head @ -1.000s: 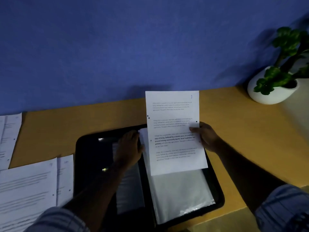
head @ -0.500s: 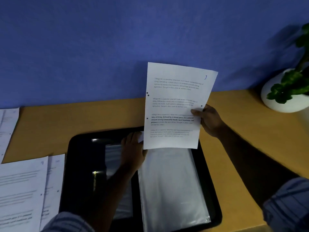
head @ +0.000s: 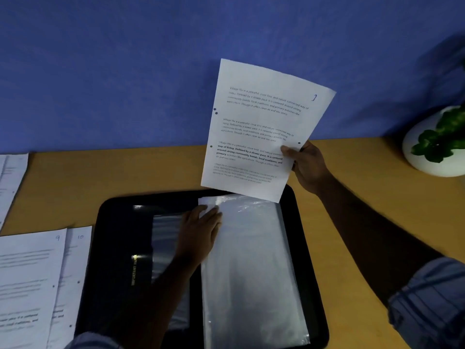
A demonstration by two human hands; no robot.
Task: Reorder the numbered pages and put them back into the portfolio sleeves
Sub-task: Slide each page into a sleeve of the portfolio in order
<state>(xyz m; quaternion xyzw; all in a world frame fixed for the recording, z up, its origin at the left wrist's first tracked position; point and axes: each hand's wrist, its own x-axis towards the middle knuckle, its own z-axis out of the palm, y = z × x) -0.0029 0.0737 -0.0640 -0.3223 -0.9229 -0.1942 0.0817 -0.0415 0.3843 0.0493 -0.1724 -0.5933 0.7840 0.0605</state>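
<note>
A black portfolio lies open on the wooden desk, its clear plastic sleeves stacked on the right half. My right hand pinches the right edge of a printed page marked with a handwritten number at its top right corner, and holds it tilted in the air above the portfolio's far edge. My left hand rests with fingers on the top left corner of the sleeves. The page's lower edge hangs just over the sleeve opening, apart from it.
Pages numbered 9 and 10 lie overlapped at the left front of the desk. More sheets sit at the far left. A white pot with a green plant stands at the right, against the blue wall.
My right hand has lifted the page up and out of the sleeve area and tilted it to the right. My left hand stayed on the sleeves' top left corner.
</note>
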